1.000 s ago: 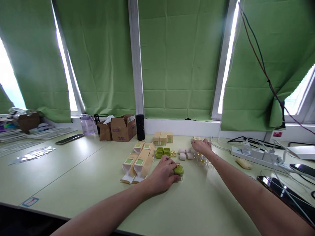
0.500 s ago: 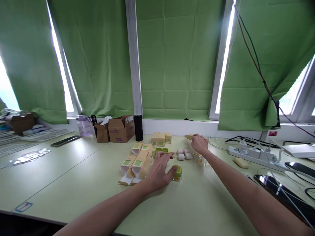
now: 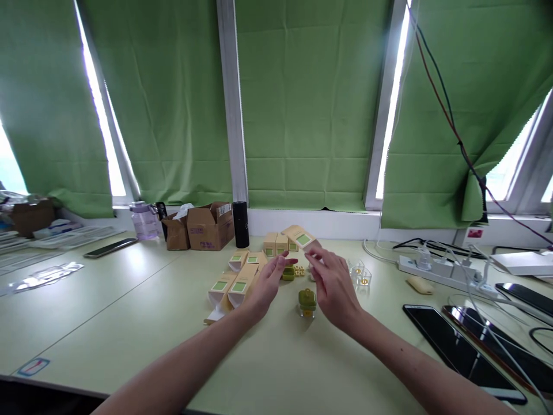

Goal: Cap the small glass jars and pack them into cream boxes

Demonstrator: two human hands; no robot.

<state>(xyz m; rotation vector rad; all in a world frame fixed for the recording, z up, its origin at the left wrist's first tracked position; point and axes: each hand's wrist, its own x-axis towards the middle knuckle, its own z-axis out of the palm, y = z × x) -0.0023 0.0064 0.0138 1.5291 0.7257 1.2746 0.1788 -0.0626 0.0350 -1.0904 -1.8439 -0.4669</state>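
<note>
My right hand (image 3: 334, 285) pinches the lower edge of a beige paper box (image 3: 301, 237) with a green label and lifts it above the table. My left hand (image 3: 268, 282) is just left of it, fingers stretched out and holding nothing. Between my wrists stands a small glass jar with a green lid (image 3: 307, 301). Another green lid (image 3: 288, 273) lies behind my left fingertips, beside small yellow pieces (image 3: 299, 270). Open beige boxes (image 3: 240, 286) lie left of my left hand. Clear glass jars (image 3: 360, 274) stand right of my right hand, which partly hides the white pieces.
Closed beige boxes (image 3: 270, 243) stand at the back, near a black cylinder (image 3: 241, 225) and a brown cardboard carton (image 3: 209, 227). At right are a power strip (image 3: 449, 276) with cables, a beige mouse-shaped object (image 3: 419, 285) and phones (image 3: 453, 343). A purple bottle (image 3: 144, 220) stands at left.
My right hand has come from the back right toward the middle, bringing the beige box. My left hand has lifted off the green-lidded jar and moved slightly left.
</note>
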